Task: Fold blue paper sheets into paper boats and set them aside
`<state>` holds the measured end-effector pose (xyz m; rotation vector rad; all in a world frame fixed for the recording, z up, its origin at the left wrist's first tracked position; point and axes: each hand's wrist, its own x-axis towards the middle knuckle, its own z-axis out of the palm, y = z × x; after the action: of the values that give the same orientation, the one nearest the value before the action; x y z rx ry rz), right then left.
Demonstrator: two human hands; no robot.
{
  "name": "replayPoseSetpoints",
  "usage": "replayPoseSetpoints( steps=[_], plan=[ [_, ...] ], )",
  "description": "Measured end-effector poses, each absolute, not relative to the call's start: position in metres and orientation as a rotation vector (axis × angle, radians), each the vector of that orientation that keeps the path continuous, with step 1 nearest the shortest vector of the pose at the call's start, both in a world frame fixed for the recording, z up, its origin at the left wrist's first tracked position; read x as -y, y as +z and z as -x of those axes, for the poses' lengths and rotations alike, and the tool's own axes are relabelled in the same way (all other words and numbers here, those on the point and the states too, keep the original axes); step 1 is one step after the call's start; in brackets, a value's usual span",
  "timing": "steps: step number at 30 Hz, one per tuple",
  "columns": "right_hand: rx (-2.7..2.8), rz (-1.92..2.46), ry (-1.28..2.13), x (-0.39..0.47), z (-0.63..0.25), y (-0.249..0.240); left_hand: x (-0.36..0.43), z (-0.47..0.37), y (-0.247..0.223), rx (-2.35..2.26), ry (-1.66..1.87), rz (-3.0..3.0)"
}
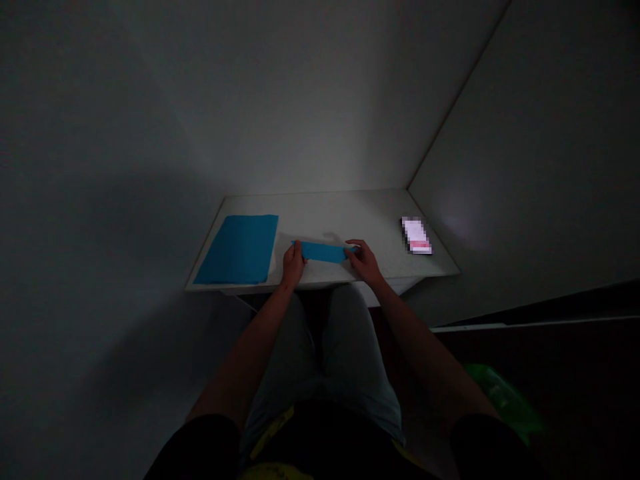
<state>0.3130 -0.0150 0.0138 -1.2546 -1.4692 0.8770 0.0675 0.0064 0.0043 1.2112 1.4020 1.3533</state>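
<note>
Between my hands is a narrow strip of blue paper (324, 252), stretched out sideways above the front part of the white table. My left hand (294, 264) is closed on the strip's left end, thumb on top. At the right end my right hand (363, 259) pinches it between thumb and fingers, with one finger stretched out above. Left of my hands lie blue paper sheets (237, 250), flat on the table; how many are stacked I cannot tell.
The white table (320, 207) meets a wall behind and one at the right. A phone (416, 235) with a lit, blurred screen lies on its right side. Below right, a green plastic bag (505, 397) rests in the dark.
</note>
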Motion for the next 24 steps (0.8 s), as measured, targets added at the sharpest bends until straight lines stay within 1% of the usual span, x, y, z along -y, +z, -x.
replayPoseSetpoints(
  steps=[4,17,20,24],
  plan=[
    [1.626,1.242,0.849,0.034,-0.327,0.021,-0.006,-0.066,0.005,-1.421,1.340,-1.202],
    [1.900,1.066,1.076,0.045,-0.334,0.049,-0.004,-0.060,0.009,-1.357,1.339,-1.209],
    [1.913,1.110,0.960,0.039,-0.345,0.052,-0.006,-0.062,0.010,-1.248,1.356,-1.221],
    [1.963,1.370,0.623,0.018,-0.380,0.060,-0.006,-0.066,0.011,-1.184,1.349,-1.237]
  ],
)
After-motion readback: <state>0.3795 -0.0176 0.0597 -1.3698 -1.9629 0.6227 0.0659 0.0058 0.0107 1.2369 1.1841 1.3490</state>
